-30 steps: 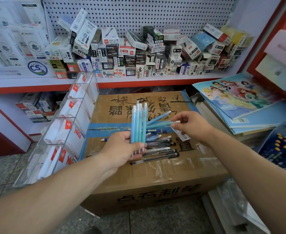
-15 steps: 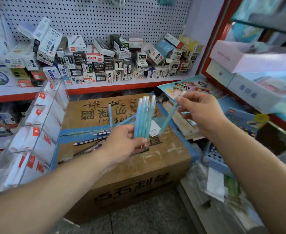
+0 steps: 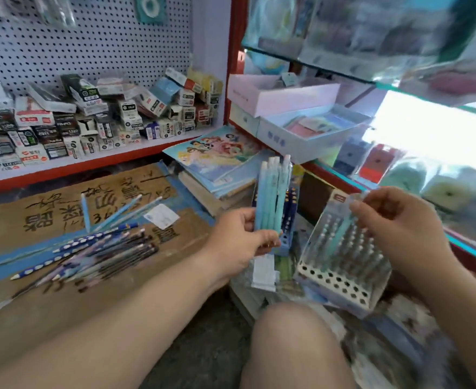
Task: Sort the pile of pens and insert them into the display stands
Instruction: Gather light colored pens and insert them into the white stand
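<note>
Head view: at nine o'clock the unsorted pile of pens (image 3: 91,254) lies on the cardboard box (image 3: 4,220). Centre frame, the left hand (image 3: 239,242) grips a bundle of pale blue pens (image 3: 272,197) upright, fingers curled round their lower ends. At four o'clock sits the display stand (image 3: 340,279). At three, the right hand (image 3: 397,223) pinches one blue pen (image 3: 340,240) by its top, tip down among the holes. Best play, I'd say: pick an open hole, match the neighbours' tilt, push straight down.
</note>
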Tool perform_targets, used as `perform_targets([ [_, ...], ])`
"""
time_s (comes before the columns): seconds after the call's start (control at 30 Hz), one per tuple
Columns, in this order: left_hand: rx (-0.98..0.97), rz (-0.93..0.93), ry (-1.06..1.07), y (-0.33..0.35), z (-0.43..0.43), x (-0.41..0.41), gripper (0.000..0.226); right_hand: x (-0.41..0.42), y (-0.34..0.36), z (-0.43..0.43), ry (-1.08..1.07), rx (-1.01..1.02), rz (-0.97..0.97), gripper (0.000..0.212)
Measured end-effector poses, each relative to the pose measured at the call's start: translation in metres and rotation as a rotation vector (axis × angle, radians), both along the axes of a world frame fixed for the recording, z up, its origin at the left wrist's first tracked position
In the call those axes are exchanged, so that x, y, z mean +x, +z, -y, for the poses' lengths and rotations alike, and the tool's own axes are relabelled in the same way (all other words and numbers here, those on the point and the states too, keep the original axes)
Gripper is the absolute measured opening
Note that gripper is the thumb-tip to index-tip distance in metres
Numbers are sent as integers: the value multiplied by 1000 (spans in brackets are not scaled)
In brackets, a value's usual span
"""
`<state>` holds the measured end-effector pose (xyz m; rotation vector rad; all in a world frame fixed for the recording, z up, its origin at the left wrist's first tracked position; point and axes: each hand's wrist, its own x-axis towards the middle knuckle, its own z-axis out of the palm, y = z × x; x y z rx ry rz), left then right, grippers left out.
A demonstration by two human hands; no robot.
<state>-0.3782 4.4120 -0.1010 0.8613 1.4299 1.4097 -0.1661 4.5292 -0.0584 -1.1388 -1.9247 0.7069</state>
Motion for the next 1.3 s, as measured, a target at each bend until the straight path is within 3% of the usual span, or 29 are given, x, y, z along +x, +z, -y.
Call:
perform_targets([
  [0.17, -46, 96, -18, -4, -31, 41, 22, 55, -26, 4, -101, -24, 76, 9],
  [0.3, -91, 15, -45, -5, -55, 60, 27, 70, -47, 1, -125, -37, 119, 7],
  [0.5, -103, -48, -196, -15, -65, 68, 29, 55, -75, -10, -151, -86, 78, 7],
  [0.77, -117, -17, -217, -34, -61, 56, 31, 37, -92, -18, -180, -131, 76, 10],
  [0.87, -129, -28, -206, -40, -57, 52, 29, 36, -93, -19, -195, -100, 122, 12],
  [1.07, -121, -48, -218, -42, -50, 51, 30, 25, -101, -19, -209, -13, 392, 20],
  [1.3, -136, -54, -268, -44, -49, 52, 34, 24, -104, -21, -208, -31, 482, 23],
])
